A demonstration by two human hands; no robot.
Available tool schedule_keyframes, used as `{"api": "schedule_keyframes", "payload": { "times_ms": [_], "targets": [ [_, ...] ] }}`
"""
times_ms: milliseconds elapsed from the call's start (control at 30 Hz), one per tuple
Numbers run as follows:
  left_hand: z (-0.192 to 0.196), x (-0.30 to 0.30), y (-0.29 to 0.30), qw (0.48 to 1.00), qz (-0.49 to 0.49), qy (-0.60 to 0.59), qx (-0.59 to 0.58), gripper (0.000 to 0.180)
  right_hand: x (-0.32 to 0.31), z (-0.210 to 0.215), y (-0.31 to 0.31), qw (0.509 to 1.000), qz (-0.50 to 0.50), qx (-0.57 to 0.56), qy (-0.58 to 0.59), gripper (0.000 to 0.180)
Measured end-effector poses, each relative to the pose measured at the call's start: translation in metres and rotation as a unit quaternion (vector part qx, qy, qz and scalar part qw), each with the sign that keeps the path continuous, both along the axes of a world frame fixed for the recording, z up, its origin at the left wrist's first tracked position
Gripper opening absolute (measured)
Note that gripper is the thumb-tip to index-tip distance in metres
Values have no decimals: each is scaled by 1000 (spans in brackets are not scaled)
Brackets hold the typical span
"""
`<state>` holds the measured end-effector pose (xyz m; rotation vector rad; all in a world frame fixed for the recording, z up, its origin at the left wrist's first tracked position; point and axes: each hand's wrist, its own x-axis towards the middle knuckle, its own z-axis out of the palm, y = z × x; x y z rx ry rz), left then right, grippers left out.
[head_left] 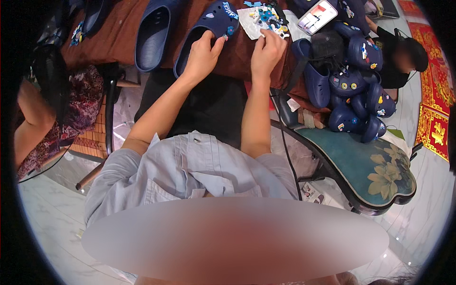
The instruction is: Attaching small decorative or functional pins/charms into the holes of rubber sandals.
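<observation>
A navy clog (211,23) lies on the brown cloth with its toe pointing away, blue charms fixed on its upper. My left hand (203,57) is closed on the side of this clog, thumb close to a small charm near its strap opening; some fingertips are hidden inside. Right of it, my right hand (267,52) reaches to the near edge of a pile of small shoe charms (268,19) in blue, white, yellow and black. Its fingers are curled in a pinch at a small pale charm. The charms lie on white paper (248,26). Another navy clog (154,35), without visible charms, stands to the left.
A lit phone (318,17) lies beyond the charms. Several decorated navy clogs (349,83) are heaped at the right, by a green floral-patterned chair seat (361,161). A co-worker (403,57) in dark clothes is behind them; another person's arm (35,116) shows at the left.
</observation>
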<state>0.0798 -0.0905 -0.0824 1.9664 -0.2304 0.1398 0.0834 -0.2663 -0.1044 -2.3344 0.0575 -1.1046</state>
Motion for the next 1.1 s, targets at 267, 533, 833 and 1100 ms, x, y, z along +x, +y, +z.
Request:
{"api": "schedule_keyframes", "payload": {
  "times_ms": [267,533,833,1100],
  "targets": [
    [16,-6,11,994,-26,16,106,28,58,-15,-34,979,-8,-199,48,12],
    [57,-9,71,998,-12,53,-32,19,75,-24,-35,970,-39,-223,91,12],
    [6,29,114,989,86,80,-88,44,77,-20,-42,935,-53,-320,144,13],
    [0,87,99,851,36,221,-476,44,87,12,-22,981,6,-171,95,12]
  ]
}}
